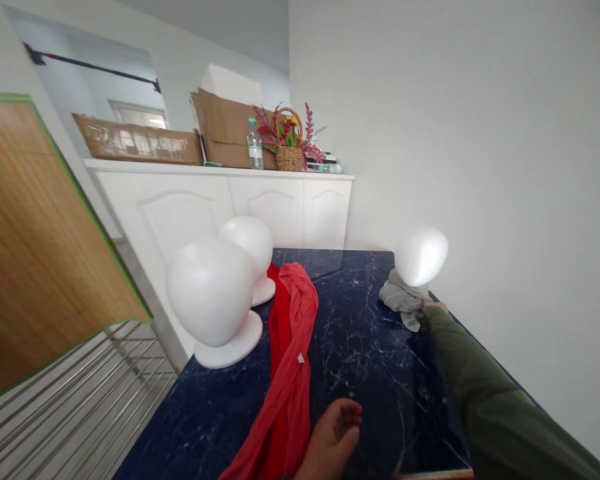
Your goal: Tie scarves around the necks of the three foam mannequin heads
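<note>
Grey crumpled cloth point(403, 300) lies on the dark blue marbled tabletop point(360, 360), bunched at the foot of a white egg-shaped foam head form point(421, 255). Right hand point(433, 307), reaching out from an olive-green sleeve point(485, 393), touches the cloth's near edge; its fingers are mostly hidden, so whether they pinch the fabric cannot be told. Left hand point(331, 440) rests near, fingers loosely curled and holding nothing, just beside a long red scarf point(287, 360). Beyond the scarf stand two larger white round head forms point(213, 293).
</note>
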### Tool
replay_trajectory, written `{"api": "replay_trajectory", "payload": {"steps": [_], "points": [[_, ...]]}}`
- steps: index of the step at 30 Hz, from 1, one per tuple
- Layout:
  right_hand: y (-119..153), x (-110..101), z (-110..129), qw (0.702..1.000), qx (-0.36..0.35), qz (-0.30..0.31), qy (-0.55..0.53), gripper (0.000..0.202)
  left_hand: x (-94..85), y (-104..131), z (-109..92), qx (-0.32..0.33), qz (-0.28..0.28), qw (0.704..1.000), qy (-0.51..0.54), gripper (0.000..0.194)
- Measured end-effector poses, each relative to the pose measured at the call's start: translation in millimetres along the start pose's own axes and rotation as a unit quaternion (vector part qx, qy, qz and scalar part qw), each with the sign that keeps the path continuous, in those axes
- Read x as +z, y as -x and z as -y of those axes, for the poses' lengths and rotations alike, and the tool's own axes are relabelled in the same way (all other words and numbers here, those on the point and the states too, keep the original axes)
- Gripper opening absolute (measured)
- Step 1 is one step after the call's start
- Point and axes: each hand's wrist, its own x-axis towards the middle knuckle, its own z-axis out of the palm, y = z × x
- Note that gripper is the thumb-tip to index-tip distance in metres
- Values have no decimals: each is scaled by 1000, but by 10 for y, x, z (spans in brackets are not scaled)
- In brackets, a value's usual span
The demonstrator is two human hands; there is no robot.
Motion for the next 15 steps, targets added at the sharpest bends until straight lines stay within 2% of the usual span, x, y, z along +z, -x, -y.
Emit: {"api": "replay_trajectory", "payload": {"steps": [2, 4, 7, 9, 11, 13, 15], "points": [[127, -83, -107, 999, 34, 1, 0, 62, 45, 23, -9, 2, -15, 1000, -14, 26], [327, -181, -237, 1000, 26, 10, -6, 75, 97, 62, -29, 7, -36, 999, -38, 25], [725, -342, -458, 999, -18, 11, -49, 82, 122, 153, -163, 18, -82, 990, -112, 21], [1023, -458, -610, 992, -13, 16, -121, 81, 51, 209, -339, 53, -116, 971, -201, 22], [1334, -576, -749, 979, 7, 37, -201, 75, -100, 227, -546, 109, -167, 931, -306, 27], [1650, -692, -845, 965, 11, 63, -254, 64, -297, 194, -720, 136, -222, 875, -409, 39], [1950, -795, -866, 959, 7, 68, -275, 53, -486, 126, -812, 85, -246, 815, -518, 48]]}}
